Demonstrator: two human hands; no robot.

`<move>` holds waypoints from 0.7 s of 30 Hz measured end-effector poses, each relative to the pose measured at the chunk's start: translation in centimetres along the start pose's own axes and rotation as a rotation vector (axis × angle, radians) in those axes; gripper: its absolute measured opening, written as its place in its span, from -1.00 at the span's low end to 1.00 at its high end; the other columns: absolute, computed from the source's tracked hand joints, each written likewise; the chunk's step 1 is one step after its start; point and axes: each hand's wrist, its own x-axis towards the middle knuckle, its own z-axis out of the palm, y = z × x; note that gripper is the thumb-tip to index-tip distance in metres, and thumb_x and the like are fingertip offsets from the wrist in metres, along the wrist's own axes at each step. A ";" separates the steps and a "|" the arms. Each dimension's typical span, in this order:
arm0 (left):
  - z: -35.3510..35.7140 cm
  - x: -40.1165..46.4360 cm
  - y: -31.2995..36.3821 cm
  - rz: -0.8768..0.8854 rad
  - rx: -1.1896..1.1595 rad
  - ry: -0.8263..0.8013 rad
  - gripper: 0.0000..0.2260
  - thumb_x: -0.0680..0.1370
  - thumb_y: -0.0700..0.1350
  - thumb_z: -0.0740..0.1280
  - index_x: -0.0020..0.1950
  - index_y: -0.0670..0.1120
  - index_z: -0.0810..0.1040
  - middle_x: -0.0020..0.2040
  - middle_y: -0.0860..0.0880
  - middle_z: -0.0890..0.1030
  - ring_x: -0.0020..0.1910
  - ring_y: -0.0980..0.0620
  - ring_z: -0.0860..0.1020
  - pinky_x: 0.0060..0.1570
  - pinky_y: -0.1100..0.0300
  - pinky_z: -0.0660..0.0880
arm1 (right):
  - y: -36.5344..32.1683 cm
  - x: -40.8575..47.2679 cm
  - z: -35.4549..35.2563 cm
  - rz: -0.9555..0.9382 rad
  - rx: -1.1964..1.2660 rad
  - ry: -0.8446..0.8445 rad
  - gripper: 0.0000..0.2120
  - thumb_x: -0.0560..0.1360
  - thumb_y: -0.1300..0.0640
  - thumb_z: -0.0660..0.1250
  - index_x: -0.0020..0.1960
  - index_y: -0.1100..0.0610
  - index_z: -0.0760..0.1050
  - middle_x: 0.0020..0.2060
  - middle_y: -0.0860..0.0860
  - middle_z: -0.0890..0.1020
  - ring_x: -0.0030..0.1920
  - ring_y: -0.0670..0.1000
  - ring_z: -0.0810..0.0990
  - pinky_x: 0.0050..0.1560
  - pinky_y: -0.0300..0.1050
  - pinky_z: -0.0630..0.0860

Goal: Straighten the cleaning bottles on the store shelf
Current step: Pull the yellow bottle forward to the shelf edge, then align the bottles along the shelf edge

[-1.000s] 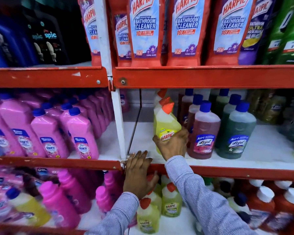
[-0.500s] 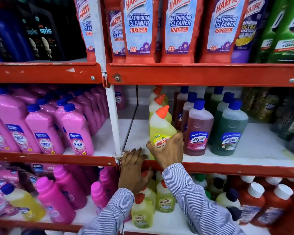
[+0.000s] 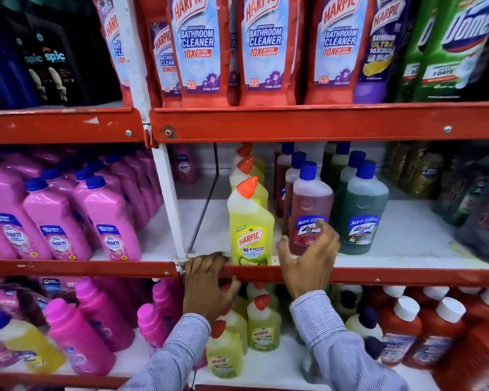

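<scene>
The right hand [image 3: 308,259] hovers spread and empty in front of the middle shelf, fingers [image 3: 326,230] curled loosely toward the label of the reddish Lizol bottle [image 3: 311,210], thumb pointing at the yellow Harpic bottle [image 3: 250,224] without touching it. The left hand [image 3: 206,286] is draped over the red shelf edge [image 3: 378,275], fingertips hooked on top, gripping nothing but the rail and steadying the person.

The yellow Harpic bottle stands upright at the very front lip of the shelf, label facing out, heading a row of the same bottles behind it. Just beside it on the right stands the reddish Lizol bottle, with the green Lizol bottle [image 3: 363,213] next along; both sit a little further back from the edge.

These look like full plastic bottles: fairly heavy for their footprint, rigid walls, glossy labels that may slip under a light pinch. The Harpic's angled neck makes it top-heavy, so a wrap around the broad lower body should steer it better than the orange cap [image 3: 247,187]. The Lizol bottles are rounder; gripping at the waist, across the label, should let them be twisted to face forward
</scene>
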 end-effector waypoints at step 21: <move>-1.1 0.2 1.5 -0.080 -0.008 -0.023 -0.49 0.31 0.26 0.25 0.10 0.01 0.64 0.01 0.00 0.71 0.05 -0.13 0.56 0.28 -0.10 0.36 | 2.6 3.6 -1.8 0.210 -0.200 -0.278 -0.18 0.06 -0.21 0.56 0.07 0.17 0.21 0.00 0.21 0.59 -0.03 0.26 0.60 -0.02 0.09 0.59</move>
